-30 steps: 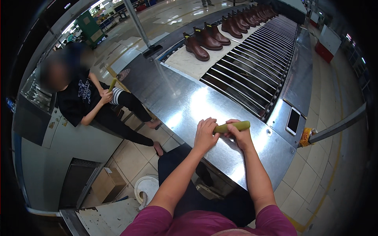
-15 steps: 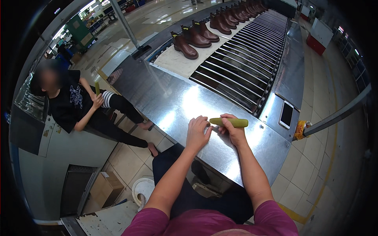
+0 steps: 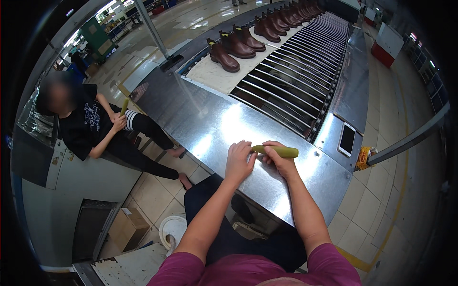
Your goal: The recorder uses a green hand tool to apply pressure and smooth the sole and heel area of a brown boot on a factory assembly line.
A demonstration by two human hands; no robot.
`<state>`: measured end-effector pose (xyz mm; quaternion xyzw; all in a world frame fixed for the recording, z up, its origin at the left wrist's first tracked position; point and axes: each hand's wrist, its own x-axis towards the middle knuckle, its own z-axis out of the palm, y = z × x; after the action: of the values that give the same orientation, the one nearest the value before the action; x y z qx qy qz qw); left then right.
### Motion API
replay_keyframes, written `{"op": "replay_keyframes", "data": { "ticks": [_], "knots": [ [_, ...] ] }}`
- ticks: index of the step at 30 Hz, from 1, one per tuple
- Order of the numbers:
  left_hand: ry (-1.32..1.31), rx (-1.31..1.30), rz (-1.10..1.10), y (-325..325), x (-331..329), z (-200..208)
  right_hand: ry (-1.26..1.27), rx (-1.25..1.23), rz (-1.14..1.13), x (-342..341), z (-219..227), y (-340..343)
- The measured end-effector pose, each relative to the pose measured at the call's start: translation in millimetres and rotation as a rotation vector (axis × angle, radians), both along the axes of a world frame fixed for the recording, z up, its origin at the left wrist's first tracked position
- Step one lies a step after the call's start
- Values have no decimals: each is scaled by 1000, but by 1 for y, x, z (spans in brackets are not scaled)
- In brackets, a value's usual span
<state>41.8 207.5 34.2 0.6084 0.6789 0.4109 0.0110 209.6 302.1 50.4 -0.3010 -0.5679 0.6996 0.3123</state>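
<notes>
My right hand (image 3: 280, 161) is closed around a long, smooth, olive-green thing (image 3: 285, 152) with a rounded thick end and a narrower end, shaped like a cucumber. It lies roughly level just above the steel tabletop (image 3: 217, 125), its narrow end pointing at my left hand (image 3: 240, 159). That hand rests on the metal with fingers stretched and thumb apart, its fingertips close to the narrow end; whether they touch it I cannot tell. At the left a seated person (image 3: 90, 119) in dark clothes holds a similar green thing (image 3: 124, 107) upright.
Beyond the tabletop runs a conveyor of metal rollers (image 3: 291, 78), with brown ankle boots (image 3: 224, 56) along a pale belt (image 3: 208, 72). A phone (image 3: 347, 139) lies at the right edge beside a metal post (image 3: 405, 138). A cardboard box (image 3: 129, 229) and white bucket (image 3: 174, 226) stand below left.
The green thing in my right hand has shifted slightly left and tilted, its thick end lower. My left hand stays put. The seated person's green thing leans more to the right.
</notes>
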Motion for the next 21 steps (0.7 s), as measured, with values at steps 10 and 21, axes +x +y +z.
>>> {"op": "replay_keyframes", "data": {
  "ticks": [10,21],
  "knots": [
    [-6,15,8,-1,-1,1,11,205,131,0,8,1],
    [-1,5,18,-5,2,11,-25,573,159,-6,2,3]
  ]
}}
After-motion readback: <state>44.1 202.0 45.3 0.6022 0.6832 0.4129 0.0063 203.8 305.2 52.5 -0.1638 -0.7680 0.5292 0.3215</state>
